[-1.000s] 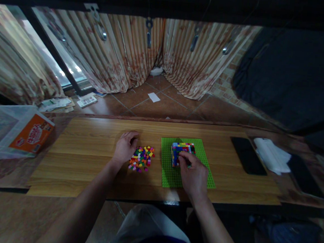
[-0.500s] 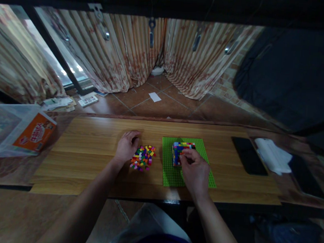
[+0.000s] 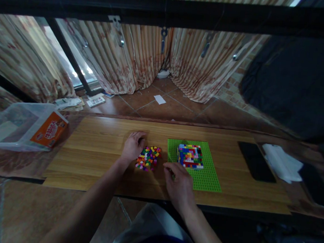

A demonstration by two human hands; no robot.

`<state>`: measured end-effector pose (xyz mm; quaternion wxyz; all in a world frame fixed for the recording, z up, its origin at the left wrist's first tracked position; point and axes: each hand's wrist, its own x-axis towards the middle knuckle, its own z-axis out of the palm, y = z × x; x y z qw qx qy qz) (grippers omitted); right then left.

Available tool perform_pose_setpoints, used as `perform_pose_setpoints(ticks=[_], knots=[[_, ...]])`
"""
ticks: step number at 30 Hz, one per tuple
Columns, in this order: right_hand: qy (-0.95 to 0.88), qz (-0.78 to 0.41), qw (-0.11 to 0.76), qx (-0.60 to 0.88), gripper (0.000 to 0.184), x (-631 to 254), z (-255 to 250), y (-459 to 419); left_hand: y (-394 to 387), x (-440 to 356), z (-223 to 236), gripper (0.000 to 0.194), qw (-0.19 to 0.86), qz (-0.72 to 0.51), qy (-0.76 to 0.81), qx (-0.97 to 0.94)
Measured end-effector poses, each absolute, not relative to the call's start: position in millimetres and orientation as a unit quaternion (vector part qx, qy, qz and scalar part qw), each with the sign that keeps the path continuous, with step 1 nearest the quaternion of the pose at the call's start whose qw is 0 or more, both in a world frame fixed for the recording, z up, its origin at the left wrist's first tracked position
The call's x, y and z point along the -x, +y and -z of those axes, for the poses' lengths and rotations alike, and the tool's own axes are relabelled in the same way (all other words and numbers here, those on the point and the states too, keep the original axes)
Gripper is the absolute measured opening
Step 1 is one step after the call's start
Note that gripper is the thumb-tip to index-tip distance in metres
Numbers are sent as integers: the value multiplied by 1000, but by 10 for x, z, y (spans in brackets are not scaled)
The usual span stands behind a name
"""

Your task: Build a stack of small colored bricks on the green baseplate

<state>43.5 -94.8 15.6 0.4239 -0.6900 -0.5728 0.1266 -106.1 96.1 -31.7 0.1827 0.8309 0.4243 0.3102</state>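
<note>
The wooden tabletop is carrying every item; a clear plastic bag with an orange box is lying at its far left; a dark phone and white cloth are lying at its right; the green baseplate is sitting centre-right, bearing the multicoloured brick block near its far edge; the right hand is resting at the baseplate's near-left corner, fingers loosely curled, gripping nothing visible; the left hand is lying palm-down, fingers together, touching the loose brick pile beside the baseplate.
</note>
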Motion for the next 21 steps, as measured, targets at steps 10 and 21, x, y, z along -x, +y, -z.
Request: perform_pose_setpoints(ticks=[10,21], knots=[[-645,-104,282,702,16,-111,192,-770,963,1070,328,25,185,-309,426,-830],[-578,-168,433,671,19,-313,-153,-970,964,1068,320,25,190,-309,427,-828]])
